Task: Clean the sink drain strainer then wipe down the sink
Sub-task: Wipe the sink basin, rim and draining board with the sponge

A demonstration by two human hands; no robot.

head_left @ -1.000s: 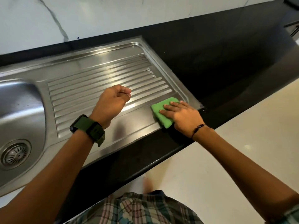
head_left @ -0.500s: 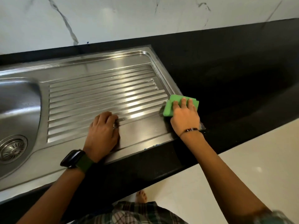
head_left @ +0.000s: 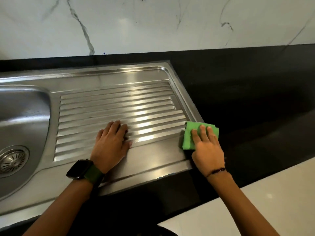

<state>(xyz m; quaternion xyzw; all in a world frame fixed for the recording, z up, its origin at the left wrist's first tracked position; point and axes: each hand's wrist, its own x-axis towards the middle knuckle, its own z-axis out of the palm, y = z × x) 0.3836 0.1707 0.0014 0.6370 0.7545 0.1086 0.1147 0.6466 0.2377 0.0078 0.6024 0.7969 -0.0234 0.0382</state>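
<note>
Since half a second ago: little change. Right hand (head_left: 207, 149) and green sponge (head_left: 189, 136) sit at the same right edge of the drainboard; left hand (head_left: 111, 143) stays flat on the ribs. A full second back the left hand was a raised fist and the sponge lay lower, nearer the front edge.

Right hand: fingers straight, spread, pressing down on the sponge, not curled round it. Sponge lies under the fingertips, projecting past them up and to the left. It straddles the raised right rim of the steel and the black countertop (head_left: 255, 99). Thin dark cord bracelet (head_left: 216, 171) on that wrist.

Left hand: palm down, fingers together and straight, resting on the lower ribs of the drainboard (head_left: 119, 103); holds nothing. Black watch on a green strap (head_left: 81, 169) at the wrist.

Outward: sink (head_left: 25, 116) basin at far left, only partly in frame. Within it, the drain strainer (head_left: 12, 160), round and slotted, seated in the basin floor, well apart from both hands. Nothing else seen in the basin. Cannot tell if the steel is wet; it shows bright reflections only.

Behind: white marble-veined wall (head_left: 153, 23). Pale floor (head_left: 272, 201) lower right.

Count: two hands, one sponge, one strainer, one basin, one drainboard, one watch, one bracelet.
</note>
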